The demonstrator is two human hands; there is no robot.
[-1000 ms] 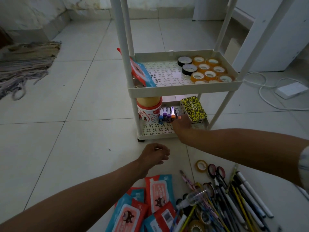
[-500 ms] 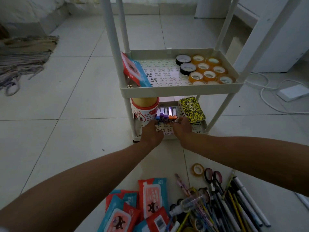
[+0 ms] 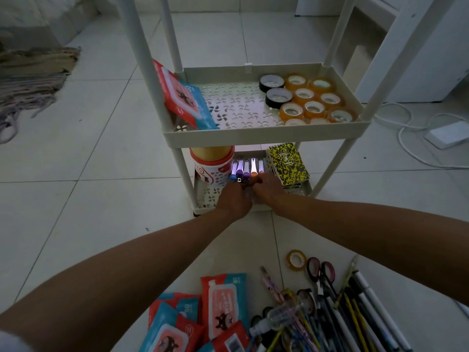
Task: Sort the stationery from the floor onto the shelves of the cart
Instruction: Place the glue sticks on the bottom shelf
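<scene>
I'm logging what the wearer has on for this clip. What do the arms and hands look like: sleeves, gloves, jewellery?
Both forearms are bare. The left hand and right hand wear no gloves, and no watch or bracelet shows at either wrist. A blurred pale patch at the lower left corner, by the left arm, may be a sleeve. Rings cannot be made out.

Bare forearms, pale sleeve edge lower left
</scene>
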